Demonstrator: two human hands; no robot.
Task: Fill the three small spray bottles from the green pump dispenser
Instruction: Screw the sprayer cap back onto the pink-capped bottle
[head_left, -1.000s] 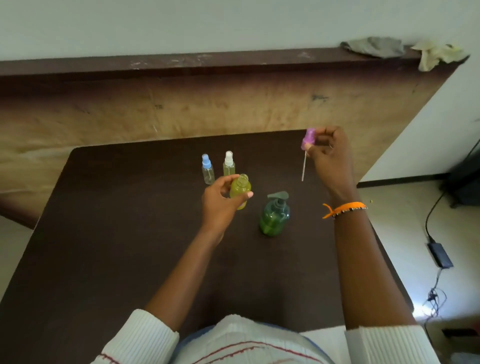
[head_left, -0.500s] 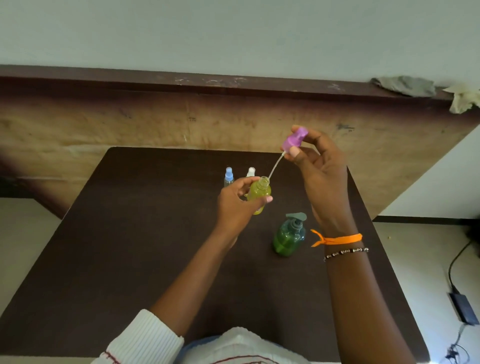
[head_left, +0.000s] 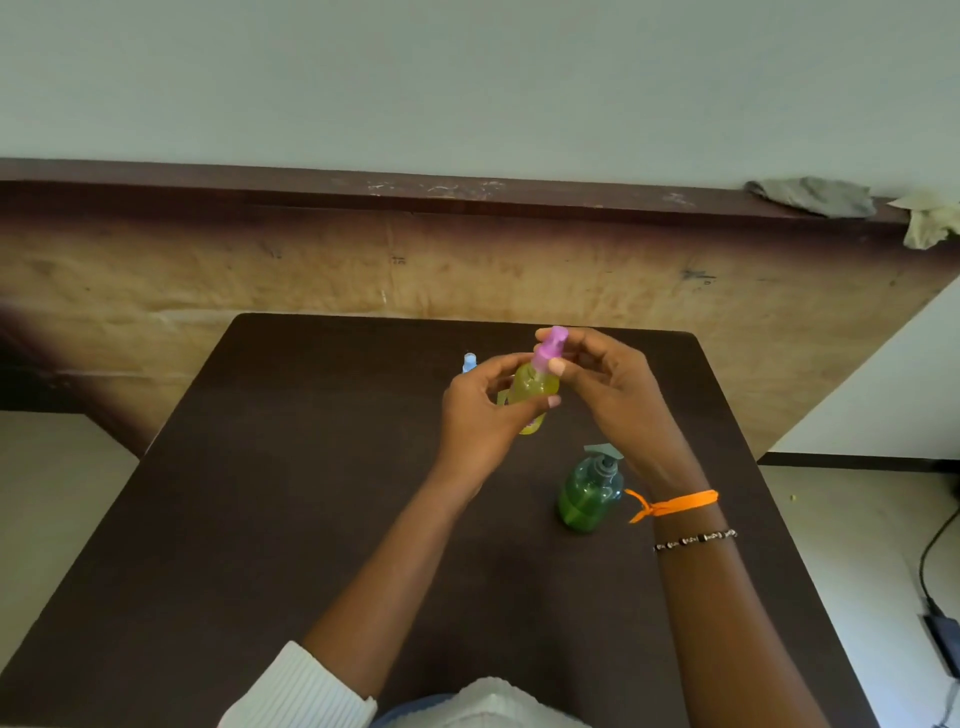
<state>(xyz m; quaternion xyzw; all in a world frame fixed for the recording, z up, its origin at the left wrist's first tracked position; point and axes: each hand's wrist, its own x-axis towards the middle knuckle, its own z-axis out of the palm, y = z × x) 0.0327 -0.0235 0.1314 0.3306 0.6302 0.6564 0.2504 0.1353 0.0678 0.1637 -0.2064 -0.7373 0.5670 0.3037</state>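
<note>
On the dark table, beyond the green pump dispenser, left hand grips the filled yellow bottle steady while right hand pinches its purple spray cap, evidently for refitting.

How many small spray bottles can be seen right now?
2: a yellow-filled bottle with purple spray top held in both hands, and a blue-capped clear bottle standing behind the left hand. More may be hidden.

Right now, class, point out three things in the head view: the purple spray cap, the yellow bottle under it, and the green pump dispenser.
purple spray cap (head_left: 549, 350), head view, on the cap's side.
yellow bottle (head_left: 535, 387), head view, on its upper body.
green pump dispenser (head_left: 586, 499), head view, on its round body.
</note>
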